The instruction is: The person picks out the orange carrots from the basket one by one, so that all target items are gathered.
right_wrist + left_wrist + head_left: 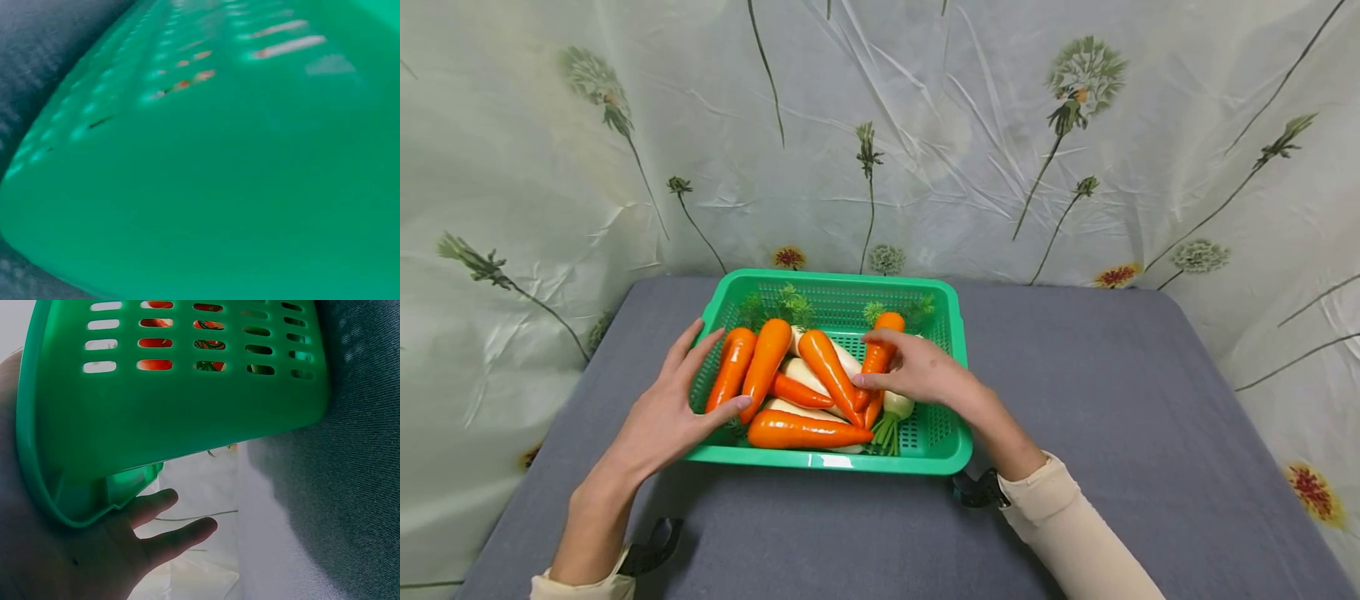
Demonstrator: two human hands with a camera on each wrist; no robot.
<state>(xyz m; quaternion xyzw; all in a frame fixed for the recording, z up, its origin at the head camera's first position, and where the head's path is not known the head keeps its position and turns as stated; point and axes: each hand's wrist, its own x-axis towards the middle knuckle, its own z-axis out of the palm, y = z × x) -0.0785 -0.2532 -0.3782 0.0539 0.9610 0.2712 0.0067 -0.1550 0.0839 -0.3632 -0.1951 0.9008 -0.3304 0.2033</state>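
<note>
A green plastic basket [865, 460] holds several orange carrots [808, 429] with leafy green tops and several white radishes [802, 372]. My right hand [917, 367] reaches over the basket's right side and pinches a carrot [891, 322] between thumb and fingers. At the left rim lies my left hand [658, 421], fingers spread straight along the outside and thumb over the rim beside the carrots. The left wrist view shows two straight fingers [181, 540] beyond the basket wall [175, 406]. Only the blurred green wall [219, 187] fills the right wrist view, the right hand hidden.
The basket stands on a table with a grey cloth [1075, 400]. Behind and beside it hangs a pale curtain [940, 167] printed with dandelions and flowers. A dark wrist strap [981, 487] sits at each sleeve.
</note>
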